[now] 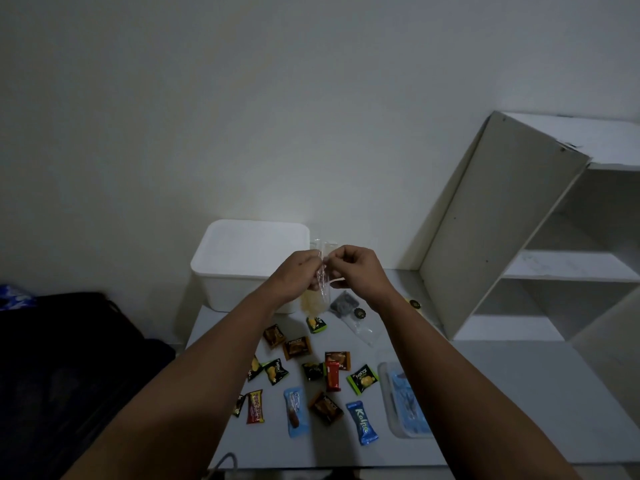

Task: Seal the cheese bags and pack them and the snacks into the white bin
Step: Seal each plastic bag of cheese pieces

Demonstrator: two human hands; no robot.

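A clear cheese bag (321, 289) with yellow shredded cheese in its bottom hangs upright above the table. My left hand (297, 271) and my right hand (356, 268) both pinch its top edge from either side. Just behind my left hand, the white bin (242, 261) stands at the table's back left. Another clear bag (360, 327) lies flat on the table below my right hand. Several wrapped snacks are scattered nearer to me, among them a red bar (333, 376), a blue Kalpa pack (362, 422) and a light blue pack (295, 410).
A clear tray with blue contents (405, 403) sits at the table's right side. A white shelf unit (540, 237) rises at the right. A dark bag or chair (69, 358) stands left of the table. Two small dark round pieces (360, 312) lie near the flat bag.
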